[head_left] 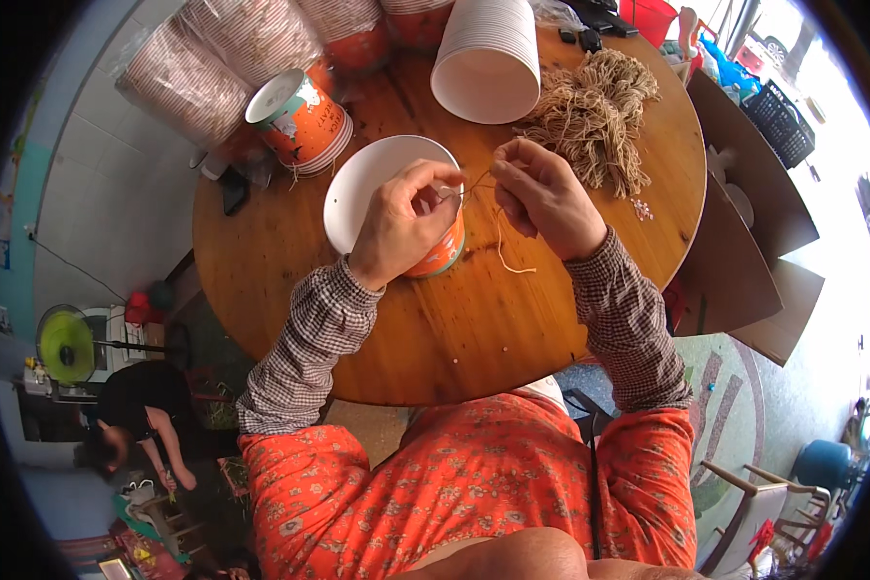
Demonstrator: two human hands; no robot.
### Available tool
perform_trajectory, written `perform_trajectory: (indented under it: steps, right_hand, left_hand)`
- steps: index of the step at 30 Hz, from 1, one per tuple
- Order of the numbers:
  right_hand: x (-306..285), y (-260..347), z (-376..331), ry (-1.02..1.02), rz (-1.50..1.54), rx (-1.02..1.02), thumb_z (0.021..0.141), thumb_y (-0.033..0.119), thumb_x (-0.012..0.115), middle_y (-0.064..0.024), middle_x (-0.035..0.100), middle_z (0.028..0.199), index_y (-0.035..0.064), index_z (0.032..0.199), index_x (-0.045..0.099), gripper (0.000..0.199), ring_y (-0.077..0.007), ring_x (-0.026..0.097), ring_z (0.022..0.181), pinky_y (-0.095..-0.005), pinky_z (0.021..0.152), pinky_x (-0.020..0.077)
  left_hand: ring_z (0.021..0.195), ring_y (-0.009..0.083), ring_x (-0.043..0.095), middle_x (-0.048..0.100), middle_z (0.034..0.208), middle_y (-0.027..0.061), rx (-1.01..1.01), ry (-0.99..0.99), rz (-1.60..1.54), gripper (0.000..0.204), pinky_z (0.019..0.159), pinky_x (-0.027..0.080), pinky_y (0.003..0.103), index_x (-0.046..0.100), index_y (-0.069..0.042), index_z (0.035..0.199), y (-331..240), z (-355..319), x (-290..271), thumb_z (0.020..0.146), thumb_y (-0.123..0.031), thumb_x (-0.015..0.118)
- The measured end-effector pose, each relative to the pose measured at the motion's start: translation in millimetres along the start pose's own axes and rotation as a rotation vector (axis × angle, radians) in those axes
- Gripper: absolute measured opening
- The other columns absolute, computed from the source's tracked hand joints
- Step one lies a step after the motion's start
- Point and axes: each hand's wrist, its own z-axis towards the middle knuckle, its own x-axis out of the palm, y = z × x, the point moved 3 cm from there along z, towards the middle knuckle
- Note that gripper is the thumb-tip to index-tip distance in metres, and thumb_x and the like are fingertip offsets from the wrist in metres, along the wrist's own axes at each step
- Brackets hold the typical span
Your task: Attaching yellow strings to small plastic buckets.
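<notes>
1. The left hand (pixel 396 227) curls over the rim of an orange-and-white paper bucket (pixel 382 184) lying tilted on the round wooden table (pixel 474 329), its white inside facing up toward the person; the fingers are closed round the rim and seem to pinch one end of a thin tan string (pixel 501 237) against it — that hold steadies the bucket and keeps the string's end at the rim.

2. The right hand (pixel 546 198) sits just to the right of that grip, fingers shut in a pinch on the same string; a short stretch runs taut between the two hands, and below the right pinch a loose tail hangs down and curls onto the table; I judge the tension is kept so that the string can be worked at the rim.

3. Beyond the right hand, within easy reach, lies a heap of cut tan strings (pixel 594 116) — a supply, by the look of it.

4. Beyond both grips lies a stack of white paper buckets (pixel 488 58) on its side; to the far left of the left hand lies another nested stack of orange-printed buckets (pixel 300 121), with more stacks wrapped in clear film (pixel 222 58) behind it.

5. Both forearms wear checked sleeves (pixel 309 348).
</notes>
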Motion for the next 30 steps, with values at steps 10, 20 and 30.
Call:
perform_trajectory:
  steps: [10, 20, 30]
  right_hand:
    - [10.8, 25.8, -1.0, -0.043, -0.149, -0.263, 0.096, 0.013, 0.055, 0.0000, 0.052, 0.066, 0.0043, 0.108, 0.051, 0.015, -0.0053, 0.044, 0.047, -0.0208, 0.040, 0.0322]
    - [23.0, 92.3, -21.1, -0.087, -0.101, -0.485, 0.089, 0.006, 0.058, -0.0011, 0.054, 0.064, 0.0012, 0.104, 0.053, 0.016, -0.0064, 0.046, 0.046, -0.0212, 0.041, 0.0333]
    - [32.7, 96.0, -86.5, -0.034, -0.463, -0.507, 0.088, 0.004, 0.056, -0.0002, 0.059, 0.074, -0.0001, 0.106, 0.059, 0.018, -0.0019, 0.051, 0.058, -0.0183, 0.049, 0.0395]
  left_hand:
    - [0.067, 0.0121, 0.062, 0.068, 0.079, 0.0050, -0.080, 0.065, -0.051, 0.011, 0.064, 0.051, 0.026, 0.067, -0.002, 0.090, 9.7, 5.0, 6.2, 0.084, -0.011, 0.069]
    - [0.083, 0.0313, 0.062, 0.061, 0.092, 0.0095, 0.203, -0.042, 0.337, 0.013, 0.069, 0.051, 0.038, 0.058, -0.005, 0.086, -23.9, -29.7, 18.6, 0.078, 0.000, 0.066]
    - [0.074, 0.0195, 0.062, 0.065, 0.077, 0.0038, 0.114, 0.020, 0.181, 0.003, 0.081, 0.049, 0.034, 0.062, -0.007, 0.083, -37.1, -86.1, 3.5, 0.084, -0.008, 0.065]
